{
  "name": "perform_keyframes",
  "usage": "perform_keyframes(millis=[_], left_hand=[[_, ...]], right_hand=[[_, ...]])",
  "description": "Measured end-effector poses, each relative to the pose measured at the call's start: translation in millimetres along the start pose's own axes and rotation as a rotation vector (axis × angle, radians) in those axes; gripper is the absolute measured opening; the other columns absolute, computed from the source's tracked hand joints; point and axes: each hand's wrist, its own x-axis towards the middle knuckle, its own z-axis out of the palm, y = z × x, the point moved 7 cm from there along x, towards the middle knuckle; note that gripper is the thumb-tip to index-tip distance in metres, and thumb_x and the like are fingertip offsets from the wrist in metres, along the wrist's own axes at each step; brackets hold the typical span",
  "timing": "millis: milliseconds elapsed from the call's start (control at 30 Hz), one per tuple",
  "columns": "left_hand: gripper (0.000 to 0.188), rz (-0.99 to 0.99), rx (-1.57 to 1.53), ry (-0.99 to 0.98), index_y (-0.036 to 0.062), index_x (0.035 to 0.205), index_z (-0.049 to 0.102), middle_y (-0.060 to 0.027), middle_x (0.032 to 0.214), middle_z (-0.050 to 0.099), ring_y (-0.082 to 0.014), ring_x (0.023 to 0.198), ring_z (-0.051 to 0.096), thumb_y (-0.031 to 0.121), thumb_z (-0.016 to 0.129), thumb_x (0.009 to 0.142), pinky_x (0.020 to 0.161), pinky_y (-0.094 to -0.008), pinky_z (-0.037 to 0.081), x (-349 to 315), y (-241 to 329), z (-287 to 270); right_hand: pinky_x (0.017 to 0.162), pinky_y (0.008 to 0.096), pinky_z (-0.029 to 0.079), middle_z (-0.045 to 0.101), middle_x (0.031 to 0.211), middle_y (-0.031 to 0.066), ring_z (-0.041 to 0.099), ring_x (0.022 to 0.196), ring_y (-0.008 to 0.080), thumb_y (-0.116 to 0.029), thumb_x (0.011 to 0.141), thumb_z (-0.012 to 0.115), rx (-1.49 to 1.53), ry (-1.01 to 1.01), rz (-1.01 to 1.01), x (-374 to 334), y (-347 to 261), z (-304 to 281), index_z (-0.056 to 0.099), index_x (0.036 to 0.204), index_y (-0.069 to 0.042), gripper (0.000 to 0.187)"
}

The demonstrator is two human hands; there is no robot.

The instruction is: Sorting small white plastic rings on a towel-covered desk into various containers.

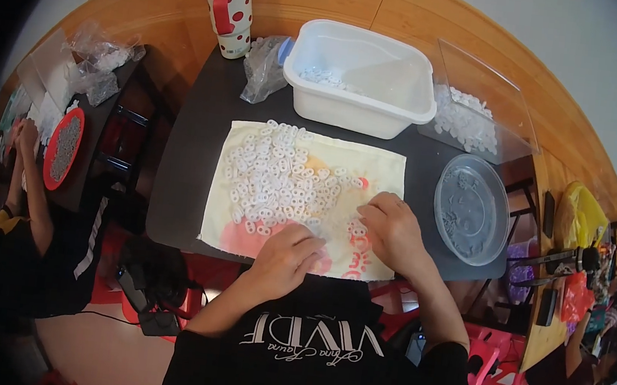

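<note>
A cream cloth with pink and orange print (390, 171) lies on the dark table in front of me. Many small white plastic pieces, each with two round holes (279, 182), are heaped over its left and middle. My left hand (286, 259) is at the cloth's near edge, fingers curled and pressed together just below the heap. On the right part of the cloth, my right hand (392, 231) has its fingers bent down and closed beside a few white pieces (356, 227). Whatever is between either hand's fingertips is too small or hidden to make out.
Behind the cloth stands a white plastic tub (362, 115) with some small pieces inside. Right of it are a clear tray of white parts (466, 119) and a round clear tub of small grey parts (472, 210). A spotted tumbler (229, 15) and plastic bag (263, 71) stand left. Another person works far left.
</note>
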Motion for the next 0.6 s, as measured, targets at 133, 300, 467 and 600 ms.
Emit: perform_keyframes(millis=[133,300,467,600], left_hand=[[0.022,-0.008,0.009,-0.018,-0.0002,0.103,0.067,-0.0139,0.090,0.059,-0.0332,0.086,0.060,0.002,0.070,0.081,0.073,-0.0412,0.049,0,0,2],[0.023,-0.040,0.047,0.027,-0.0018,0.100,0.069,-0.0151,0.090,0.061,-0.0335,0.084,0.062,-0.003,0.071,0.077,0.071,-0.0403,0.050,10,6,-2],[0.023,-0.047,0.143,0.036,-0.0008,0.102,0.068,-0.0149,0.090,0.059,-0.0335,0.084,0.061,-0.001,0.070,0.079,0.070,-0.0415,0.050,29,4,5],[0.021,-0.097,0.297,-0.027,0.0006,0.103,0.068,-0.0137,0.091,0.056,-0.0325,0.088,0.059,0.003,0.069,0.082,0.073,-0.0425,0.050,44,4,24]], right_hand=[[0.072,0.0411,0.049,0.058,0.088,0.0120,0.060,0.083,0.0319,0.000,0.075,0.070,-0.042,-0.017,0.031,1,11,12,0.068,0.093,-0.003,0.018],[0.071,0.0419,0.049,0.058,0.088,0.0121,0.060,0.082,0.0322,-0.001,0.075,0.070,0.004,-0.011,0.039,4,16,15,0.068,0.093,-0.004,0.018],[0.071,0.0418,0.050,0.057,0.087,0.0126,0.060,0.084,0.0332,-0.001,0.077,0.069,0.056,0.027,0.100,4,11,12,0.065,0.087,-0.004,0.012],[0.072,0.0418,0.050,0.057,0.088,0.0126,0.060,0.085,0.0335,-0.001,0.077,0.069,-0.038,0.033,0.069,3,11,19,0.066,0.089,-0.004,0.012]])
